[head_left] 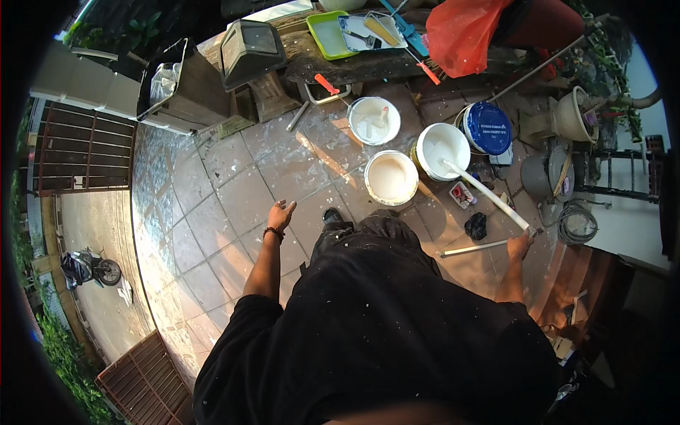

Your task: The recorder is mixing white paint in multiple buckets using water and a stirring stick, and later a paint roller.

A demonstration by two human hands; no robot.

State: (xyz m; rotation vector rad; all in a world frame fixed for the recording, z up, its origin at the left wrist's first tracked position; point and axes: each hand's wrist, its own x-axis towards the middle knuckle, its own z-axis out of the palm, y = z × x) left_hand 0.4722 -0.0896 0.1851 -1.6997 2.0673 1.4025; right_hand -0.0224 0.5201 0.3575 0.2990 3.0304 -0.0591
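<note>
My left hand (281, 213) is held out over the tiled floor at the left, open, fingers stretched and holding nothing. A beaded bracelet is around that wrist. At the right, my right hand (520, 246) is closed at the upper end of a long white pole (492, 195). The pole's other end slants down into a bucket of white paint (443, 151). A thinner pale stick (473, 248) reaches up to the same hand; whether the fingers also hold it I cannot tell. A bucket of cream paint (392, 178) and another white bucket (373, 121) stand ahead of me.
A blue-lidded bucket (489, 129), a black crumpled bag (476, 226) and a grey hose coil (577, 223) are at the right. Paint trays (329, 37), a red plastic sheet (464, 35) and a stone lantern (252, 53) are at the far side. Wooden steps (567, 283) rise at right.
</note>
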